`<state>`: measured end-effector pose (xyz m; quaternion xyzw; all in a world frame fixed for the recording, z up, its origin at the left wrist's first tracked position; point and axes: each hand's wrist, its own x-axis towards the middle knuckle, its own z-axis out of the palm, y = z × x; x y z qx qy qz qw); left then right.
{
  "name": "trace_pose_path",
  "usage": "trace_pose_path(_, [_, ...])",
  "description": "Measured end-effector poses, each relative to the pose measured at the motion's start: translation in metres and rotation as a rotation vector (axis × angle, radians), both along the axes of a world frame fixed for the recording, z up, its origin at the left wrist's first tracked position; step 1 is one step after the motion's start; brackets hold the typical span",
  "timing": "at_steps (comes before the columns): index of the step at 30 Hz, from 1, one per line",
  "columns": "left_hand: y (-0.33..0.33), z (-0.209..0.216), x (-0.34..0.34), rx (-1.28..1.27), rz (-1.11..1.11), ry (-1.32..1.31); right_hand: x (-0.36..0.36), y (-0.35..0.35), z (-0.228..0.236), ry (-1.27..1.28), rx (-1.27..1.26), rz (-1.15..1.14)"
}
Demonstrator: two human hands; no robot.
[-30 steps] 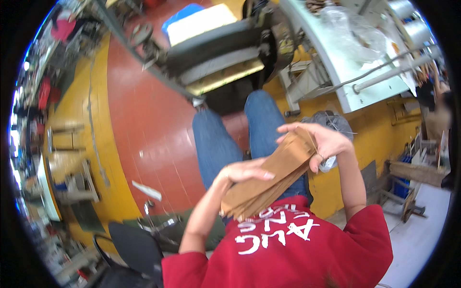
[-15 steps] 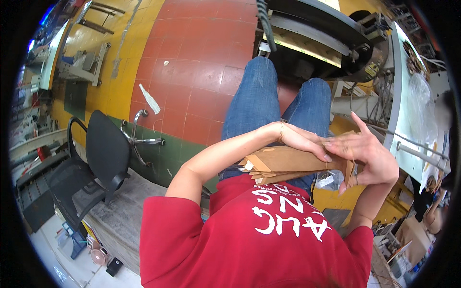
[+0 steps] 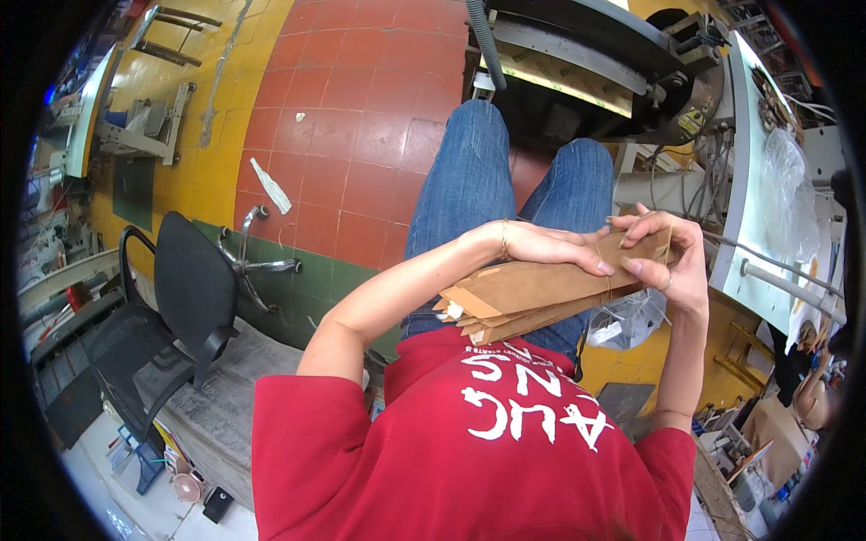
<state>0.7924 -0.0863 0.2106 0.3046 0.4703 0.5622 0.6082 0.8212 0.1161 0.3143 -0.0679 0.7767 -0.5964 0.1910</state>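
Note:
A bundle of brown card pieces [image 3: 532,287] lies over my lap, its layered, angled ends fanned toward the left. White bits show between the layers there. My left hand [image 3: 552,246] grips the bundle along its far edge, thumb pressed on top and the other fingers mostly hidden. At the right end, my right hand [image 3: 669,257] curls its fingers and thumb onto the card. A thin band or string [image 3: 610,275] crosses the bundle near my left thumb, and fine strands show by my right fingers. A clear plastic bag [image 3: 624,325] sits just below the right end.
Dark machinery [image 3: 577,90] with a grey hose [image 3: 485,41] stands ahead of my knees. To the right is a pale worktable [image 3: 758,198] bearing a clear plastic sheet [image 3: 787,180]. A black office chair [image 3: 194,288] is on the left. A white scrap [image 3: 271,186] lies on the tiled floor.
My right hand has turned from spread fingers at the bundle's end to fingers curled over it. The bundle's right end has risen, and more of the plastic bag shows.

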Motion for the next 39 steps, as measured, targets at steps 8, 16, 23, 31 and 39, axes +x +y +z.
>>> trace_pose_path(8, [0.004,-0.016,0.001,-0.1,0.113,0.034,-0.004,-0.003,0.016,0.418,0.391,-0.148])
trace_pose_path(16, [0.003,-0.027,0.009,-0.241,0.252,-0.037,0.017,0.027,-0.022,0.443,0.649,-0.396])
trace_pose_path(23, [0.006,-0.013,0.004,-0.236,0.316,0.101,0.097,-0.025,-0.107,-0.464,-0.638,-0.513])
trace_pose_path(31, [0.045,0.03,0.029,-0.331,0.334,0.692,0.115,-0.039,-0.129,-0.225,-1.017,-0.898])
trace_pose_path(39, [0.031,0.107,0.038,0.224,-0.15,0.77,0.155,0.037,-0.072,0.074,-1.136,-1.051])
